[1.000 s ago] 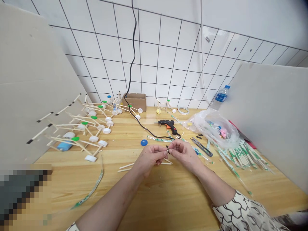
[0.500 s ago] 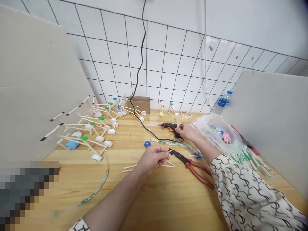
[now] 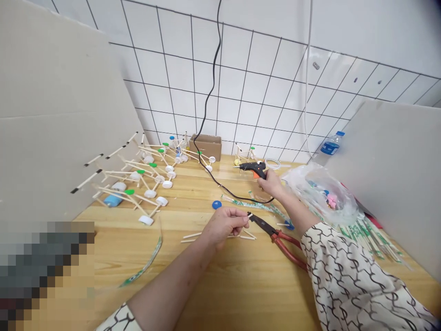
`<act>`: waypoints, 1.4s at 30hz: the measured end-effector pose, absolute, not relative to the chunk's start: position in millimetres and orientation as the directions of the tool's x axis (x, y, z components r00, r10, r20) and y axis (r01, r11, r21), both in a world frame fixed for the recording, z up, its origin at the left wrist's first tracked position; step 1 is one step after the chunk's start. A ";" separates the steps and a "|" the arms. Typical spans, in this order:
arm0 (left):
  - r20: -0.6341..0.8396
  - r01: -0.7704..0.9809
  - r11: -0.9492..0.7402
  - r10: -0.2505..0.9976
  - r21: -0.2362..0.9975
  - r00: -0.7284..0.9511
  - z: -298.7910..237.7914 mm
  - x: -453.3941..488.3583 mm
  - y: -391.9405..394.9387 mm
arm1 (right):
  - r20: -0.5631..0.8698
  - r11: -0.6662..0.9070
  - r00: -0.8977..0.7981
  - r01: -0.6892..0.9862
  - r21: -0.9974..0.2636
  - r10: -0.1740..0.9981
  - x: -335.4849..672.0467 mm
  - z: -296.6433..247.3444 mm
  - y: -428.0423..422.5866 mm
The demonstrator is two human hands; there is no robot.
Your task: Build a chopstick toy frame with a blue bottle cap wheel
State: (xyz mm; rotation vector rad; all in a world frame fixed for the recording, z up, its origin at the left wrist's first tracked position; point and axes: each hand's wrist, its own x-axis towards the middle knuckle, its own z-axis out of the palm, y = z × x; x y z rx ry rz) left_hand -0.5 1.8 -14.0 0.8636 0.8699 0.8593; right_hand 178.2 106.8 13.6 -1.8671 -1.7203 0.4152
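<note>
My right hand point(image 3: 272, 184) grips the handle of a black glue gun point(image 3: 251, 168) with an orange trigger, raised above the table, its nozzle pointing left. My left hand point(image 3: 223, 225) is closed in a pinch on a short pale stick point(image 3: 250, 215), whose end shows past the fingertips. Beside that end are the dark jaws of red-handled pliers point(image 3: 263, 225), lying on the table partly under my right sleeve. Pale wooden sticks point(image 3: 248, 235) lie below and behind my left hand. A blue bottle cap point(image 3: 217, 204) sits just beyond it.
Several stick-and-cap models point(image 3: 150, 193) stand at the left. A cardboard box point(image 3: 206, 148) is at the wall. The glue gun's black cord point(image 3: 225, 186) crosses the table. To the right are a clear plastic bag point(image 3: 315, 188), wrapped sticks point(image 3: 368, 236) and a water bottle point(image 3: 331, 145).
My right hand has closed round the glue gun's handle and lifted it off the table. My left hand keeps its pinch. The whole view has shifted slightly.
</note>
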 end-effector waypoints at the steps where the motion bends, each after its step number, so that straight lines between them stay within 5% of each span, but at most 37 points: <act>1: -0.267 -0.264 0.381 0.885 0.886 0.381 -14.2 -0.9 2.0 | 0.180 -0.015 0.151 0.804 -0.594 0.972 178.5 21.8 99.6; 6: -0.249 -0.266 0.369 0.885 0.891 0.393 -15.7 -3.4 3.5 | 0.375 0.173 0.143 0.702 -0.691 0.916 184.9 54.9 44.6; 18: -0.250 -0.266 0.350 0.904 0.898 0.346 -13.5 -9.3 9.3 | 0.063 0.070 -0.032 0.348 -0.935 0.997 210.2 33.5 -22.2; 42: -0.277 -0.298 0.351 0.924 0.888 0.264 -14.4 -9.9 13.0 | 0.003 0.078 -0.130 0.579 -0.812 0.991 200.1 36.6 -35.8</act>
